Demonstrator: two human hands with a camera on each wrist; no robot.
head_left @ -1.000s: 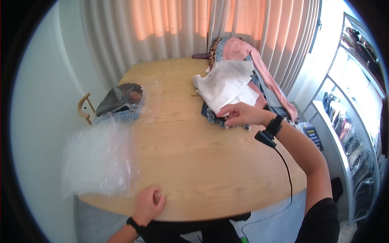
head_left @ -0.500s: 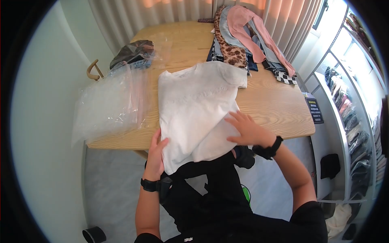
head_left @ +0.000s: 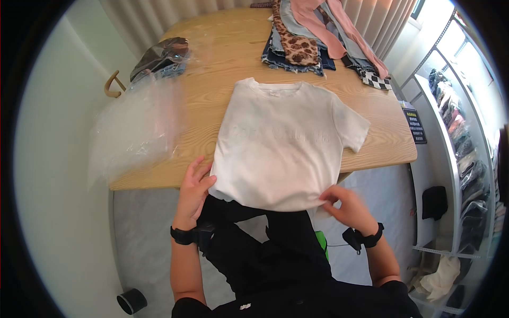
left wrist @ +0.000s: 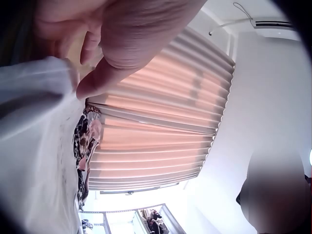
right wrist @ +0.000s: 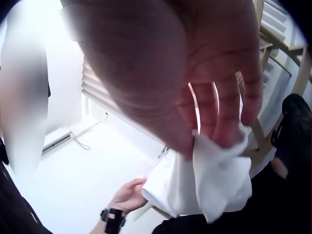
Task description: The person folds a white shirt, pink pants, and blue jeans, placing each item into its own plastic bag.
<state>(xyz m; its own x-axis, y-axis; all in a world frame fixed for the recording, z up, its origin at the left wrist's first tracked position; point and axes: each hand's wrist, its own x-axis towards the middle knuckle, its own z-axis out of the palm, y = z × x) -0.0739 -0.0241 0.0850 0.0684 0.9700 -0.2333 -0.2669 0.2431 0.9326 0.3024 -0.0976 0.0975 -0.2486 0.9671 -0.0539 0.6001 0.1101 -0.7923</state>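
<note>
While pinching the white T-shirt's [head_left: 281, 146] hem with both the left hand [head_left: 192, 186] and right hand [head_left: 345, 208], drawing it taut, flat against the counter [head_left: 222, 58] edge.

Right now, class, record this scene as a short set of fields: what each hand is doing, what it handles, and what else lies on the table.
left hand: left hand grips the hem of the white T-shirt at its left corner
right hand: right hand pinches the hem at the right corner
shirt: spread flat, collar away from the person, hem hanging over the near edge of the wooden table
left of shirt: clear plastic bags
far left: bagged dark garment
far side: pile of clothes, leopard print on top
</note>
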